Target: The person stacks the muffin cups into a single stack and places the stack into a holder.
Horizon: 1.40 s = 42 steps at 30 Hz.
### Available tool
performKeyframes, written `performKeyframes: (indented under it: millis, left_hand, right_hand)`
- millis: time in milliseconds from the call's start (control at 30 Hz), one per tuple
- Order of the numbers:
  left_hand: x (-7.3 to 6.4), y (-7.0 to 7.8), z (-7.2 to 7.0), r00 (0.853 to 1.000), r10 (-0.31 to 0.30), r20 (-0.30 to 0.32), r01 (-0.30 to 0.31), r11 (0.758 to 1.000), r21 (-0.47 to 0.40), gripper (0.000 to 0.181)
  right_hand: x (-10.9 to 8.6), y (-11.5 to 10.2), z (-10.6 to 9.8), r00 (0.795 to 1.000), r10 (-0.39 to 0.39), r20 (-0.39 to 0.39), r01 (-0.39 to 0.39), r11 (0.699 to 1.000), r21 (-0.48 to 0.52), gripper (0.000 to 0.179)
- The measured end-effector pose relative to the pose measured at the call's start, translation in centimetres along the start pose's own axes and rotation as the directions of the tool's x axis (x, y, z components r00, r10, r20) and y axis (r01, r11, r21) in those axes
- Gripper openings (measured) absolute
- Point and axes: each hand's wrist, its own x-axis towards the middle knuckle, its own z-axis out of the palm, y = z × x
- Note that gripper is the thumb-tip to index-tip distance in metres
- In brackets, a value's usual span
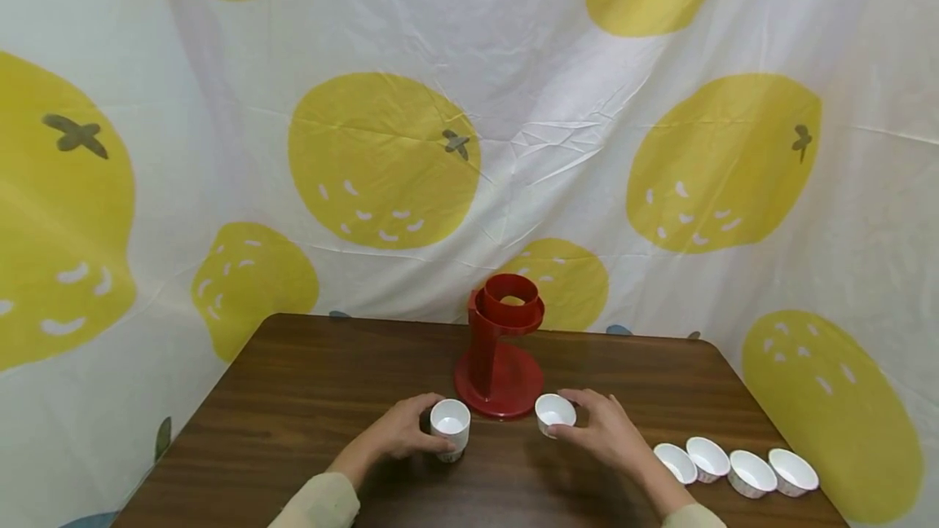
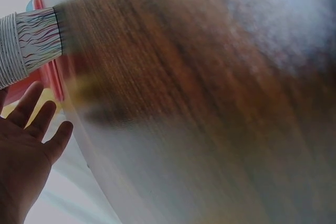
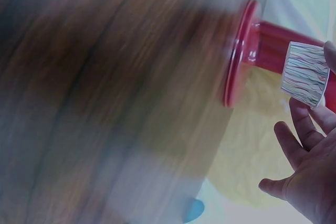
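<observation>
White paper-cup stack (image 1: 451,424) gripped by left hand (image 1: 406,429); right hand (image 1: 597,428) pinches single cup (image 1: 554,414) near red stand (image 1: 482,357).

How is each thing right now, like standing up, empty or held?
Cup stack: nested, upright, top one empty
Single cup: lifted, open side up, empty
Left grip: holding the stack
Right grip: holding one cup
Four cups: open side up, empty
Red stand: upright
Fruit cloth: hanging, creased
</observation>
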Motion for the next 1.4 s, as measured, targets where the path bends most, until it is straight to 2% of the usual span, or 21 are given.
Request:
performKeyframes:
  millis: [367, 833, 1400]
  left_hand:
    - [-0.1, 0.3, -0.1, 1.000, -0.022, 0.004, 0.022, 1.000, -0.017, 0.064]
    - [-0.1, 0.0, 0.1, 1.000, -0.012, -0.006, 0.011, 0.999, -0.031, 0.064]
    - [-0.1, 0.2, 0.1, 1.000, -0.018, 0.003, 0.018, 0.999, -0.032, 0.062]
  right_hand:
    - [2.1, -2.2, 1.1, 1.000, -0.009, -0.002, 0.009, 0.999, 0.050, 0.056]
    - [3.9, -6.1, 2.8, 0.999, -0.035, 0.008, 0.033, 0.992, 0.118, 0.051]
    - [4.9, -9.5, 4.7, 0.982, -0.180, 0.054, 0.172, 0.976, 0.133, 0.056]
